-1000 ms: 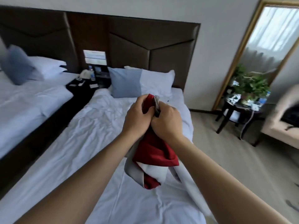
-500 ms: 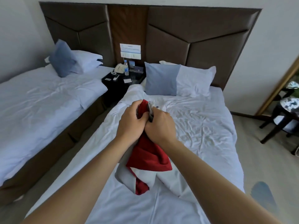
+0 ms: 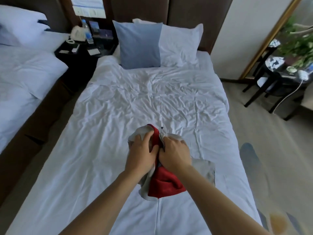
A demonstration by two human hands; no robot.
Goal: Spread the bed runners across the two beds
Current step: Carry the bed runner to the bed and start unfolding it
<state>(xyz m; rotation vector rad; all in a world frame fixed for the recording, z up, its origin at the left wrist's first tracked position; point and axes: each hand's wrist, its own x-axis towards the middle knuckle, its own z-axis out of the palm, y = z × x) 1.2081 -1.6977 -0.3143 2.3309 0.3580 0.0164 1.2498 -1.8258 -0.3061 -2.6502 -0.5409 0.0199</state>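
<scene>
Bare sheet [image 3: 152,102] lies open up to pillows [image 3: 140,46].

Bed runner [image 3: 166,185] red with grey; bed [image 3: 152,102] sheets white; cushion [image 3: 139,46] pale blue; nightstand [image 3: 79,60] black.

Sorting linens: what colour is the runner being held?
Red with grey-white backing, head view.

The bed runner [image 3: 165,185] is a bunched bundle of red and grey cloth, crumpled and still folded up, sitting on the wrinkled white near bed [image 3: 135,102] toward its foot. The second bed [image 3: 22,78], also white, lies at nine o'clock of it, well apart.
</scene>
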